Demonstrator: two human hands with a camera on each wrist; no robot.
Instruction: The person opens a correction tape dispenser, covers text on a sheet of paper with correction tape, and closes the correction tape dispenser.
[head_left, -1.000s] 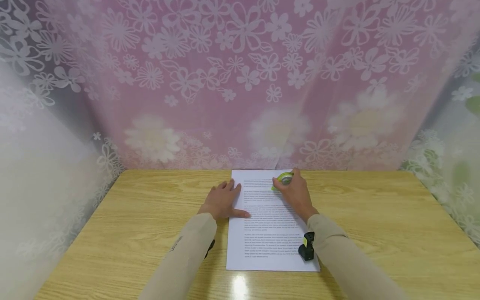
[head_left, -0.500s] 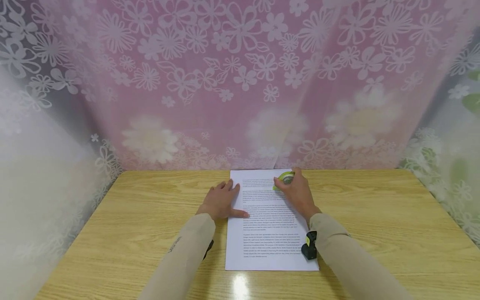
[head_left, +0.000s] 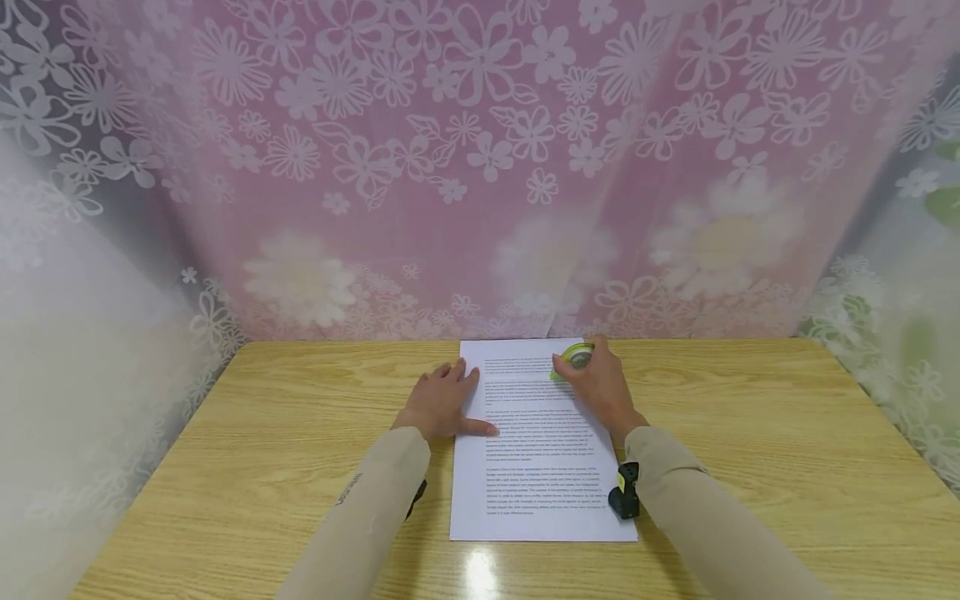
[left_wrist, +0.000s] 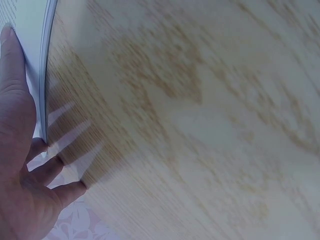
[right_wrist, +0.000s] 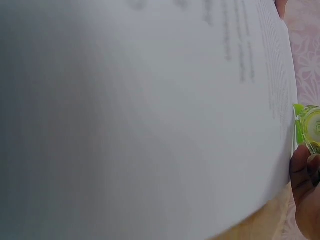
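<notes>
Printed sheets of paper (head_left: pixel 525 492) lie on the wooden table, long side running away from the body. My left hand (head_left: pixel 442 404) rests at their left edge, thumb on the page and fingers spread. In the left wrist view the left hand (left_wrist: pixel 22 150) lies along the edge of the stack, some fingertips on the wood. Near the top right of the page my right hand (head_left: pixel 602 387) grips a green, see-through round dispenser (head_left: pixel 579 357) between thumb and fingers. The right wrist view shows the dispenser (right_wrist: pixel 311 127) at the paper's edge, above the right hand (right_wrist: pixel 307 195).
The wooden table (head_left: pixel 750 433) extends on both sides of the paper. A pink floral curtain (head_left: pixel 450 250) hangs along its far edge, with paler curtains at left and right. A black wrist camera (head_left: pixel 624 492) sits over the paper's lower right.
The right hand and the green dispenser have shifted slightly to the right across the page. The left hand stays in its place on the paper's edge.
</notes>
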